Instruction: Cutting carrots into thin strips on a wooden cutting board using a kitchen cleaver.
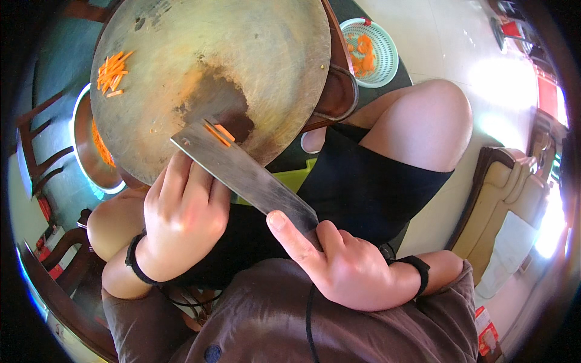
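Right hand (348, 266) closed on broad grey steel cleaver (251, 181).
Left hand (186, 212) curled alongside, grasp hidden; cleaver likely heavy, stiff: grip rear.

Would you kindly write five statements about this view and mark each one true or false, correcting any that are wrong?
1. The right hand holds a cleaver. True.
2. The pile of carrot sticks lies by the right edge of the round chopping board. False: it lies near the left edge.
3. The pale colander holds orange strips. True.
4. The metal bowl is right of the round chopping board. False: it is to the left, partly hidden.
5. The left hand has its fingers beside the cleaver's blade. True.
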